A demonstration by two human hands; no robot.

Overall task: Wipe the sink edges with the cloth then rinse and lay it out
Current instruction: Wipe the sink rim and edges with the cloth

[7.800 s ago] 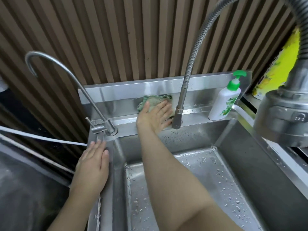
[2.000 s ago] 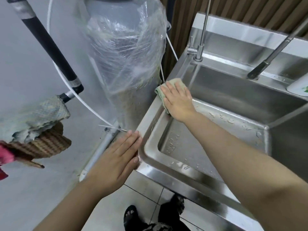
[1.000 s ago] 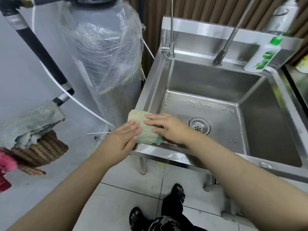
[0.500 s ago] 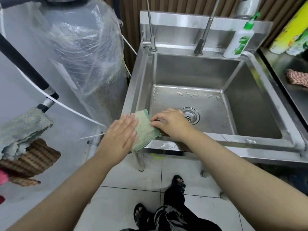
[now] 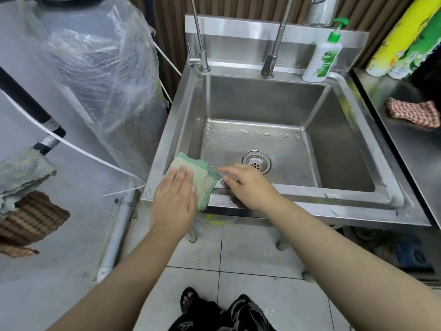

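Green cloth, folded, lay over the front-left corner of the steel sink, draped across the rim. Your left hand pressed flat on it, fingers straight and together. Your right hand rested on the front rim just beside it, fingers stretched out, tips touching the cloth's right edge, no grip visible. Water drops dotted the basin floor around the drain. Soap bottle stood upright at the back-right corner. Plastic-wrapped tank stood left of the sink. Red checked rag lay on the counter to the right.
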